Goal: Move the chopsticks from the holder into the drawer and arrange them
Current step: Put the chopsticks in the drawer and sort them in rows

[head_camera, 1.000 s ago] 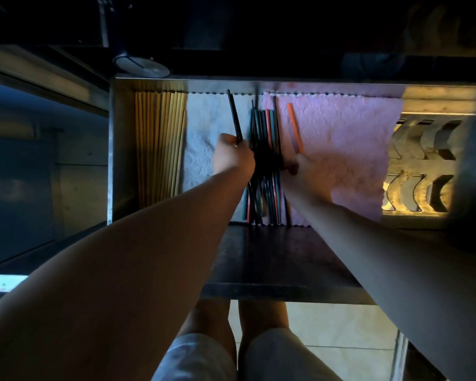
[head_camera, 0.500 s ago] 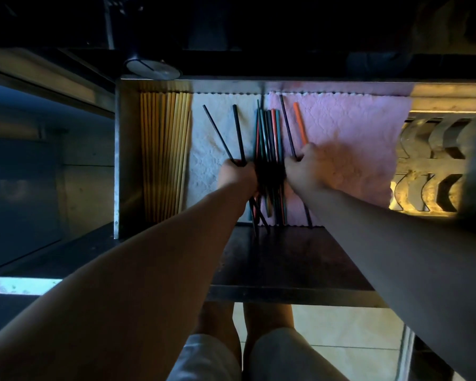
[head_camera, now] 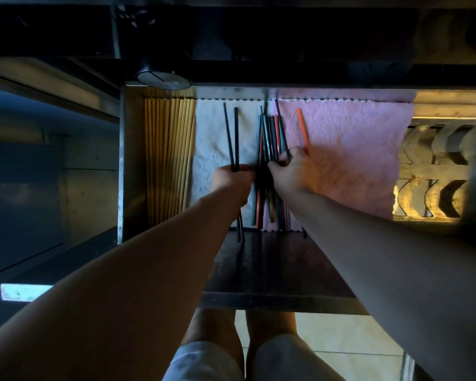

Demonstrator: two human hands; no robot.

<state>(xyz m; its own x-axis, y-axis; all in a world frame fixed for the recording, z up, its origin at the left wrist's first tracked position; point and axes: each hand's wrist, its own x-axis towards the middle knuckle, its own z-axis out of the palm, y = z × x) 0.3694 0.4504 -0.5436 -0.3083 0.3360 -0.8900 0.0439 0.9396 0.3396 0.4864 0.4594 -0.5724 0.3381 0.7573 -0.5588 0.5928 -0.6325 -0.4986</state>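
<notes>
Our left hand (head_camera: pixel 231 180) pinches two black chopsticks (head_camera: pixel 232 138); our right hand (head_camera: pixel 291 171) curls its fingers round the coloured bundle (head_camera: pixel 270 136). Wooden chopsticks (head_camera: pixel 168 155) lie centre-left, an orange chopstick (head_camera: pixel 302 130) just right.

The drawer (head_camera: pixel 132 160) holds 2 cloths side by side, a white cloth (head_camera: pixel 212 149) and a pink cloth (head_camera: pixel 349 149). Wooden chopsticks (head_camera: pixel 168 155) line its left wall. Black chopsticks (head_camera: pixel 232 133) and coloured chopsticks (head_camera: pixel 271 133) lie on the cloths.

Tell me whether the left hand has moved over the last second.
Yes. The left hand has pulled back toward the person, away from the back edge of the white cloth, now gripping two black chopsticks.
</notes>
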